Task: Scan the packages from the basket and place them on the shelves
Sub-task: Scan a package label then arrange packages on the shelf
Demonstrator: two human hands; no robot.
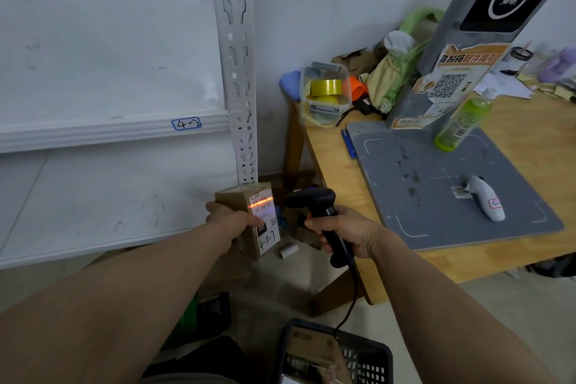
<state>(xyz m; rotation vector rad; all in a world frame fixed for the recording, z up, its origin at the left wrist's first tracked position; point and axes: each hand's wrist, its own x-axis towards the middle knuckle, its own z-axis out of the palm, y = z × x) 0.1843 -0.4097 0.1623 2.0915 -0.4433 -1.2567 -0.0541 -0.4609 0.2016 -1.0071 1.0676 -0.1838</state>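
My left hand [232, 221] grips a small brown cardboard package [249, 212] upright in front of the white shelf post. Its white label, marked 4-3-7, faces right. My right hand [343, 232] holds a black corded barcode scanner [318, 206] just right of the package, pointing at the label. A red-orange scan line crosses the top of the label. At the bottom of the view stands a black plastic basket [367, 355] with more brown packages [314, 352] inside. White metal shelves [109, 131] fill the left side; one edge is tagged 4-2.
A wooden table [514, 115] at right carries a grey scanning stand with base mat [436, 184], a white handheld device [486, 201], a green bottle [464, 121], a clear box of tape rolls [325, 93] and clutter. Cardboard scraps lie on the floor under it.
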